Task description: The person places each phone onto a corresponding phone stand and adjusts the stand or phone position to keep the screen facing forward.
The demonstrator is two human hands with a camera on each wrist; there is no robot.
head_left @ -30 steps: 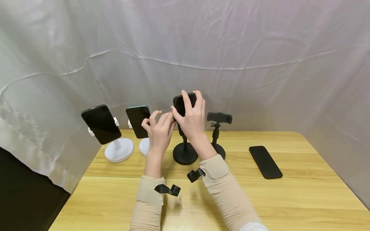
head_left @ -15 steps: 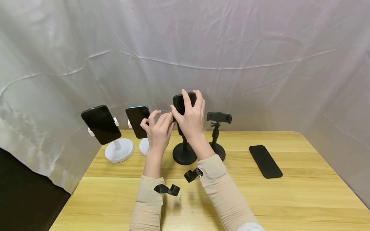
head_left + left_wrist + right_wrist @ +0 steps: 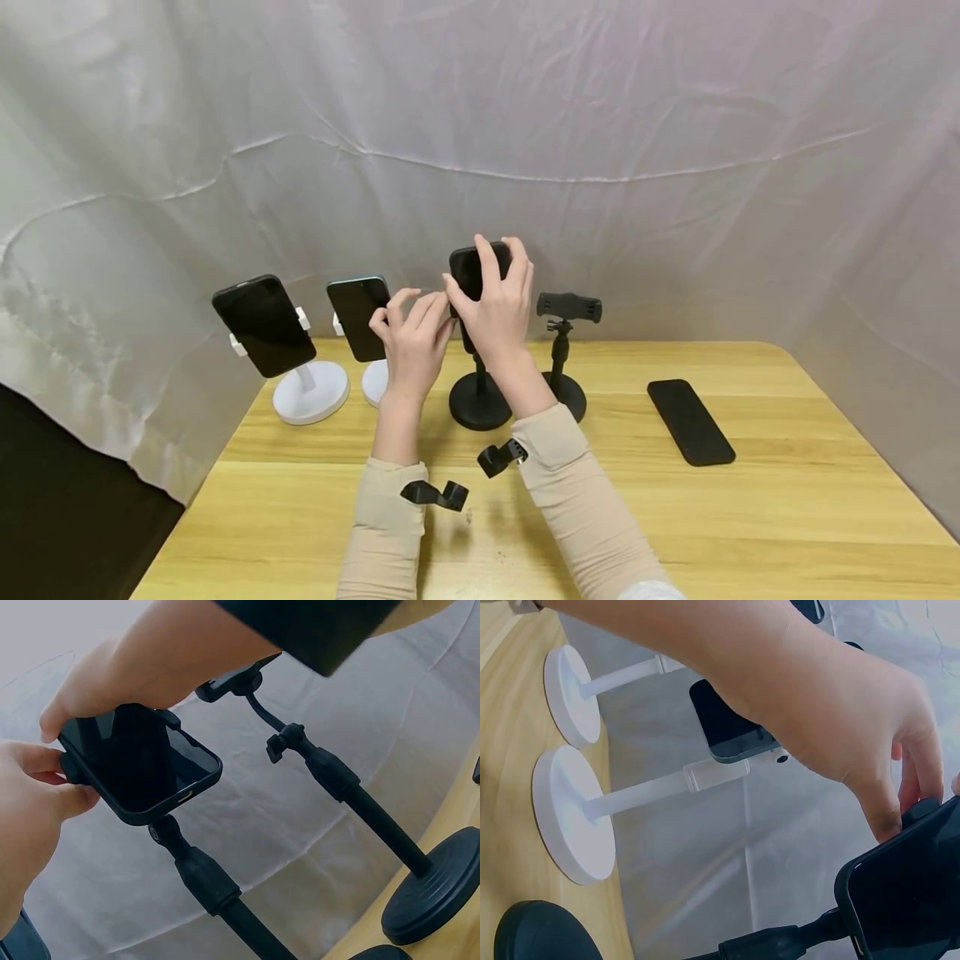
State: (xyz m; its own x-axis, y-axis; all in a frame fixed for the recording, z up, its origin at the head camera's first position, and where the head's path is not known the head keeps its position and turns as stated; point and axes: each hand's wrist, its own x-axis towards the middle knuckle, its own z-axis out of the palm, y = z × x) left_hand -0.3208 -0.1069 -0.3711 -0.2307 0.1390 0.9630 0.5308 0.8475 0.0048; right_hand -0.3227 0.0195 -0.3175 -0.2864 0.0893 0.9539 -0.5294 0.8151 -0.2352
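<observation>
A black phone (image 3: 467,271) stands tilted in the clamp of a black phone stand (image 3: 480,404) at the middle of the table. My right hand (image 3: 498,312) grips this phone across its screen, thumb at the left edge and fingers spread over the front. My left hand (image 3: 412,346) pinches the small black clamp arm (image 3: 73,769) at the phone's left edge between thumb and fingers. The left wrist view shows the phone's lower end with its charging port above the stand's joint. In the right wrist view my left hand (image 3: 840,712) reaches in to the clamp arm.
Another black stand (image 3: 568,307) with a bare clamp is just right. Two white stands hold phones at the left, one dark phone (image 3: 266,327) and one bluish-edged phone (image 3: 360,317). A black phone (image 3: 692,422) lies flat on the wooden table (image 3: 787,500). A grey curtain hangs behind.
</observation>
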